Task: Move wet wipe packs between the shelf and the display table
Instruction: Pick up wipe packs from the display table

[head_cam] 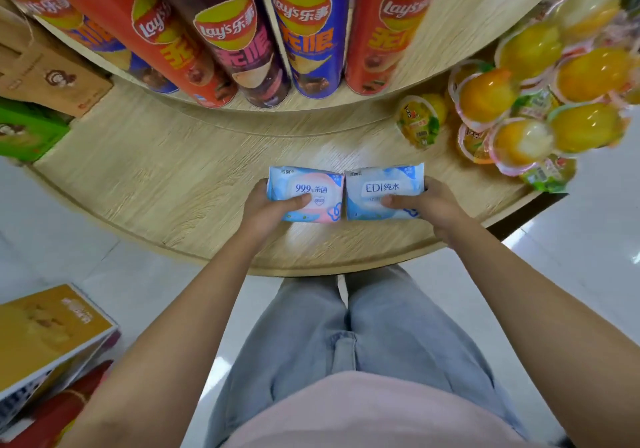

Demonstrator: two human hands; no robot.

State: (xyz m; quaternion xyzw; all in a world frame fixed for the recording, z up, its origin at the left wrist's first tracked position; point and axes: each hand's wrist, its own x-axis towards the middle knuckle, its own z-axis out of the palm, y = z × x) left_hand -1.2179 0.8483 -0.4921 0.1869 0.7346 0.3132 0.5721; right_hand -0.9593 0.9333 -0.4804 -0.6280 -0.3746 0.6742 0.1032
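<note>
Head view: left hand (266,210) grips pink-blue pack (306,193); right hand (429,205) grips blue pack (382,191). Packs touch side by side, near display table (156,177) front edge.

Pink-and-blue wipe pack (306,194), pale blue wipe pack (383,192), light woodgrain table (166,174).

Pink top (363,413), pale blue jeans (298,340).

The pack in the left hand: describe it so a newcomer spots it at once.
At the wooden display table below the crisp tubes, two packs are held side by side. The left hand grips the pink-and-blue pack marked 99.9%; the blue pack in the right hand reads EDI.
</note>
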